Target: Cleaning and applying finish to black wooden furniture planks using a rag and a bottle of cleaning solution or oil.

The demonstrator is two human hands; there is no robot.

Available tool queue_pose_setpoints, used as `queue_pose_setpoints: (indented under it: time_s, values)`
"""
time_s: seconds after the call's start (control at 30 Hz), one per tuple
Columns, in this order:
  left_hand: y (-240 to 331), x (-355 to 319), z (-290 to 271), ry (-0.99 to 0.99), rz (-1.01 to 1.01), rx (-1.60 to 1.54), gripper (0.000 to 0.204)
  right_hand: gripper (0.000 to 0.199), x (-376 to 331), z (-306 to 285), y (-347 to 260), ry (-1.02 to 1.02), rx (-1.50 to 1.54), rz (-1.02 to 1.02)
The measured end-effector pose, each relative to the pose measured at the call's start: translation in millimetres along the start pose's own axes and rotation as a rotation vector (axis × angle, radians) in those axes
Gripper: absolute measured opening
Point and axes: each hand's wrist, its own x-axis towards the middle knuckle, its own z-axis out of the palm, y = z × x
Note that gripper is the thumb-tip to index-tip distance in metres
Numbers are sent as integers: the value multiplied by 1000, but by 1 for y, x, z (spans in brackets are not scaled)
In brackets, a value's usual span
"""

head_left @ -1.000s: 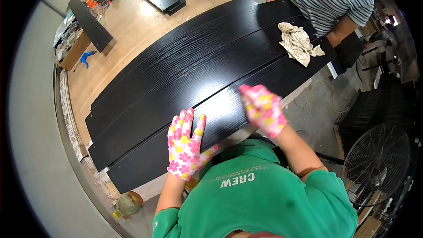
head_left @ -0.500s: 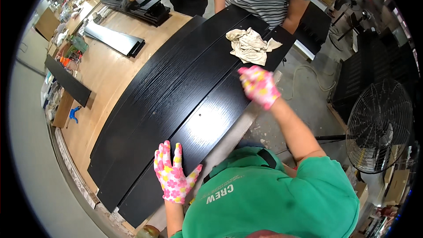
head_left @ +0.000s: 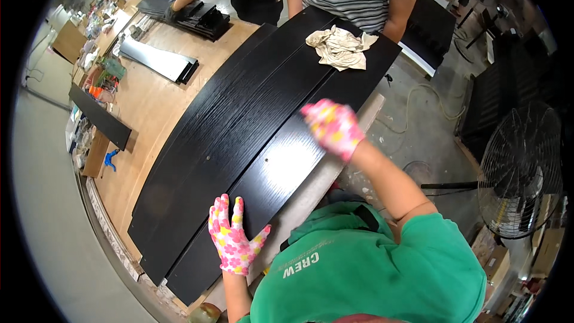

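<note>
Left hand in its pink flowered glove (head_left: 233, 240) lies flat, fingers spread, on the near end of the long black wood-grain panel (head_left: 281, 161), which runs away up-right toward a crumpled beige rag (head_left: 339, 46), while the gloved right hand (head_left: 332, 127), fingers together, presses further along it.

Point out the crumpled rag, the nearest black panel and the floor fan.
crumpled rag (head_left: 339, 46), head view, middle of the cloth.
nearest black panel (head_left: 281, 170), head view, glossy top face.
floor fan (head_left: 521, 170), head view, wire guard.

A crumpled rag (head_left: 339, 46), a floor fan (head_left: 521, 170), stacked panels (head_left: 197, 17).
</note>
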Motion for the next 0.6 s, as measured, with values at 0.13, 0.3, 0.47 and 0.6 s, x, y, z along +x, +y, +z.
queue_pose_setpoints:
  time_s: [0.13,0.3,0.47,0.6]
  values:
    - [2,0,1,1,-2,3,88,14,11,-34,48,229,-343,239]
    - [2,0,2,4,4,8,87,10,-5,-14,-5,-28,-225,9]
    - [-1,-2,1,0,13,7,87,18,17,-37,50,133,-346,130]
    - [2,0,2,-3,13,12,87,13,22,-44,70,130,-416,188]
